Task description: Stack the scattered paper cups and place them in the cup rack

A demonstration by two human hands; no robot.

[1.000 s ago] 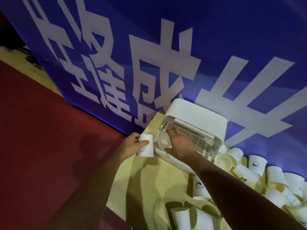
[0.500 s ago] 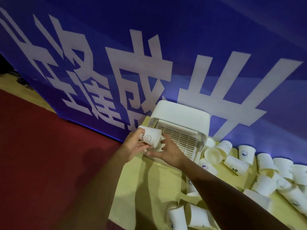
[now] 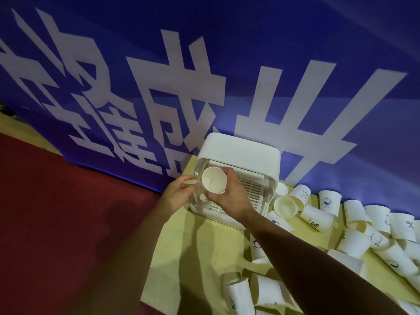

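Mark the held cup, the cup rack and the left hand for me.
held cup (image 3: 213, 181), head view, inside of its open mouth.
cup rack (image 3: 238, 151), head view, white top panel.
left hand (image 3: 178, 195), head view, middle of the hand.

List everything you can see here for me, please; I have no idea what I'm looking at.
held cup: one, white, mouth toward the camera, in front of the rack's opening
loose cups: more than a dozen, white with small printed marks, strewn on the table right of and in front of the rack
cup rack: one, white box with a slotted tray inside, at the table's far left corner by the banner
table: one, pale yellow
banner: one, blue with large white characters, behind the table
floor: dark red, left of the table
right hand: one, grips the held cup
left hand: one, at the rack's left edge; unclear whether it holds anything
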